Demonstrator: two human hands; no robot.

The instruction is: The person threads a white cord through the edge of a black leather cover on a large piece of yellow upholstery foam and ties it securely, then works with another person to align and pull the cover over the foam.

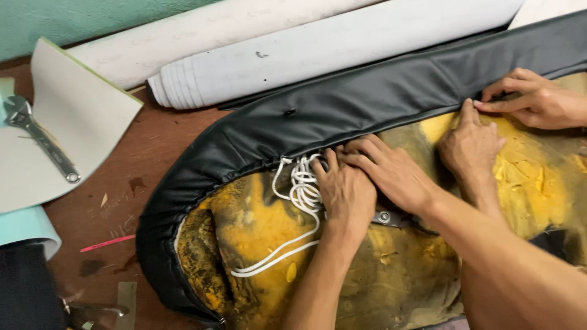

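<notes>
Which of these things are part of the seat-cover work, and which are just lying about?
In use: black cover, white cord, yellow foam seat, left hand, right hand, another person's hand.
Lying about: adjustable wrench, rolled white sheets, thin red stick.

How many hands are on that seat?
4: left hand by the white cord, right hand beside it, two other hands further right on the black cover.

You see four bare hands (347, 189) at centre and right, two rolled white sheets (318, 52) along the top, one steel adjustable wrench (40, 137) at left, one white cord bundle (302, 189) at centre.
</notes>
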